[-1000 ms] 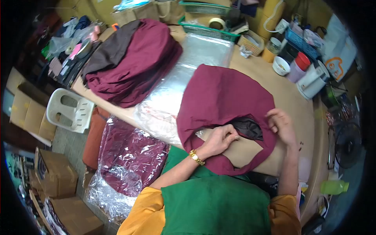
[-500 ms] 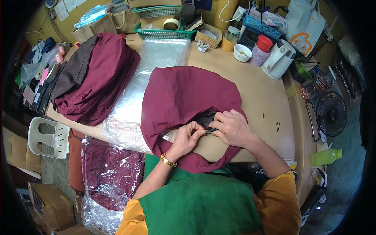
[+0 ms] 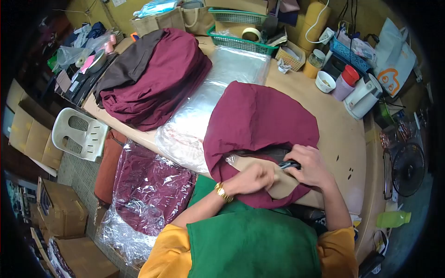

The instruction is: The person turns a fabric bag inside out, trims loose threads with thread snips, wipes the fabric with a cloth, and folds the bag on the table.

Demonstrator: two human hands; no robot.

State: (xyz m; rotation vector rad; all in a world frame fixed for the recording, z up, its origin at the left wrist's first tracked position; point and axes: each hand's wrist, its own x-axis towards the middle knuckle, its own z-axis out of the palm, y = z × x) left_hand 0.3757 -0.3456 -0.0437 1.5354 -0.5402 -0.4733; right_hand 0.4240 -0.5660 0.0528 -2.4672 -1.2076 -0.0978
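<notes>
A maroon cloth piece [image 3: 266,113] with a dark lining lies bunched on the brown-covered table, its lower edge looping round in front of me. My right hand [image 3: 309,166] is closed around a small dark tool [image 3: 289,164], perhaps snips, at the cloth's opening. Just left of the tool, my left hand [image 3: 254,178] is blurred, with a gold watch on the wrist; what its fingers hold, if anything, cannot be made out. Clear plastic sheets [image 3: 232,74] lie beside the cloth, partly beneath it.
Folded maroon and dark cloth [image 3: 157,78] is piled at the back left. Green baskets [image 3: 241,44], a white bowl [image 3: 325,81] and a kettle [image 3: 363,96] line the back. Plastic-wrapped maroon cloth [image 3: 153,190] and a white chair [image 3: 79,134] are at the left.
The view has swung left, so everything appears further right. My left hand has come away from the tool and the cloth's edge; the tool shows more clearly in my right hand.
</notes>
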